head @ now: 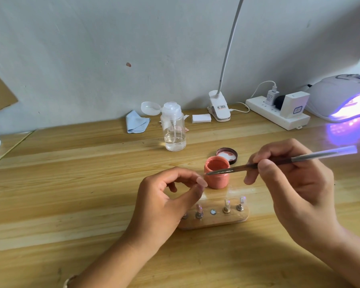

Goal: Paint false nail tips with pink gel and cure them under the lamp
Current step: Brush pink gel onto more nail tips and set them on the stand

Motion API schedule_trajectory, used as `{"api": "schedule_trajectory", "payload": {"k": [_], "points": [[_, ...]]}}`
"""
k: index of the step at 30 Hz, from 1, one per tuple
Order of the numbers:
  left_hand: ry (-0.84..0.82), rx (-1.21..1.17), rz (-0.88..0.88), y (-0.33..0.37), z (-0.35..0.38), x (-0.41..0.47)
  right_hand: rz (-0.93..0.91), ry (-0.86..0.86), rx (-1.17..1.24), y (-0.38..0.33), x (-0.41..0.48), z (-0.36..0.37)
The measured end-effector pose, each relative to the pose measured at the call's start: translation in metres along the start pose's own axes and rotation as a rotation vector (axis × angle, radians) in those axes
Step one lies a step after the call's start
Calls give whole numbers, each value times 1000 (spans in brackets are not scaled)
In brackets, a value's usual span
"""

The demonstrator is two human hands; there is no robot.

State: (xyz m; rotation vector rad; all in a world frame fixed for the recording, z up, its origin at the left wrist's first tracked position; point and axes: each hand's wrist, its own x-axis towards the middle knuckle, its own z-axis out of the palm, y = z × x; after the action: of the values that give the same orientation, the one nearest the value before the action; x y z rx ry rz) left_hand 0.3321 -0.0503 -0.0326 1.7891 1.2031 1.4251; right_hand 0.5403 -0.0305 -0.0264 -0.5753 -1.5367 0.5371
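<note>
My left hand (166, 202) pinches a pink-painted nail tip (202, 181) between thumb and forefinger, just left of the open pink gel jar (217, 179). My right hand (295, 179) grips a thin brush (279, 162); its tip lies at the jar's front rim, close to the nail tip. Below the jar sits a wooden holder (227, 220) with several small stands; some carry clear tips, one socket looks bare. The left hand hides the holder's left end. The curing lamp (341, 98) glows violet at the far right.
The jar's dark lid (227, 155) lies behind the jar. A clear pump bottle (175, 129), blue cloth (136, 122), white pads (201, 118), clip lamp (219, 110) and power strip (276, 113) line the wall. The table's left edge (10, 150) runs diagonally.
</note>
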Motion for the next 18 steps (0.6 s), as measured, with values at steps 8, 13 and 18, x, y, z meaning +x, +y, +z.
{"api": "schedule_trajectory", "payload": {"k": [8, 13, 18], "points": [[13, 3, 9, -4, 1, 0, -26, -41, -22, -3, 1, 4], [26, -22, 4, -2, 1, -1, -19, -77, -17, -2, -1, 4], [39, -12, -8, -3, 2, 0, -16, -96, 4, -4, -1, 4]]}}
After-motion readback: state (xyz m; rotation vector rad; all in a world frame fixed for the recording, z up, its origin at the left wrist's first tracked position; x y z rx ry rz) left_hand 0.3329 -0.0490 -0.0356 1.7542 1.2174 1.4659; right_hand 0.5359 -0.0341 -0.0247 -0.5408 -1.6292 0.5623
